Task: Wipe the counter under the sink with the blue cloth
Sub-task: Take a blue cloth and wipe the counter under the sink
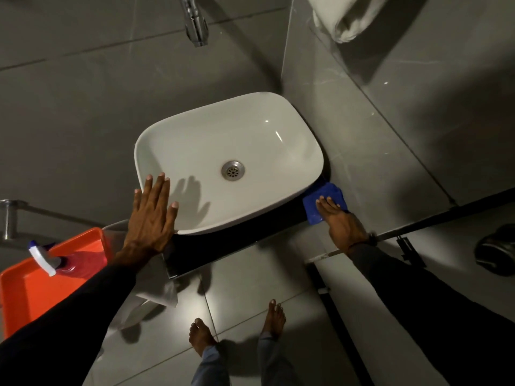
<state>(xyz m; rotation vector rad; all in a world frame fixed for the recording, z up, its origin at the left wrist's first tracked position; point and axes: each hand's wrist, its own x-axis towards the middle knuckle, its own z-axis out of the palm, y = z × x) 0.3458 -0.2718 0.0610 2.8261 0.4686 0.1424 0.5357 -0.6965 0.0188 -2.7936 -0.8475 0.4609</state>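
Note:
A white basin (211, 140) sits on a dark counter (223, 246) whose front strip shows below it. The blue cloth (320, 203) lies flat on the counter at the basin's right front corner. My right hand (341, 221) presses on the cloth with fingers flat, partly covering it. My left hand (152, 215) rests palm down with fingers spread on the basin's left front rim, holding nothing. Most of the counter is hidden under the basin.
A chrome tap (196, 22) hangs above the basin. At left, an orange tub (30, 285) holds a spray bottle (53, 259). A white rag (160, 288) hangs off the counter's left end. A glass partition edge (418, 227) runs at right. Bare feet (237, 327) stand on grey floor tiles.

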